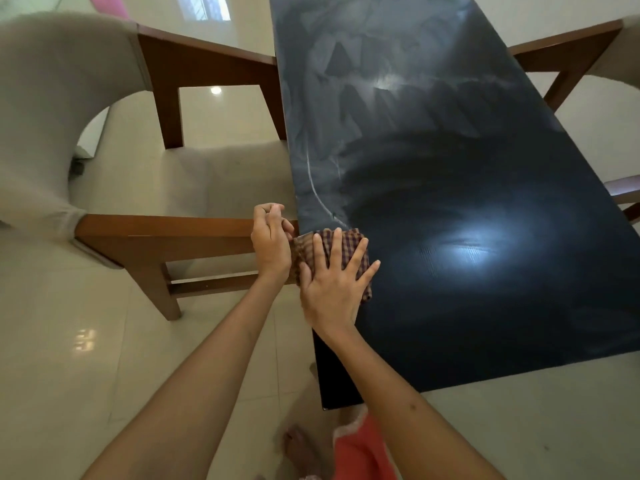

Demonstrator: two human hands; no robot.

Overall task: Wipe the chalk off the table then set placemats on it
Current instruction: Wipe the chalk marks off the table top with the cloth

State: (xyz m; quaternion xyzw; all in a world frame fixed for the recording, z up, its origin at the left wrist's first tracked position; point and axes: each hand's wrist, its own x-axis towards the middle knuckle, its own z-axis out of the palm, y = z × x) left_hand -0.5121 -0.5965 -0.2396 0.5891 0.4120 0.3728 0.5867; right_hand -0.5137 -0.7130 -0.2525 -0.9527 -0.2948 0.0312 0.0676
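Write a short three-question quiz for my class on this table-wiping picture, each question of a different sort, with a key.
1. True or false: placemats already lie on the table.
2. Which hand presses flat on the checked cloth? A) left hand B) right hand C) both
3. Fill in: a thin white chalk line runs near the table's ___ edge, by the chair.

Key
1. False; no placemats are in view.
2. B; the right hand lies spread on the cloth, while the left hand is curled at the table's edge beside it.
3. Left.
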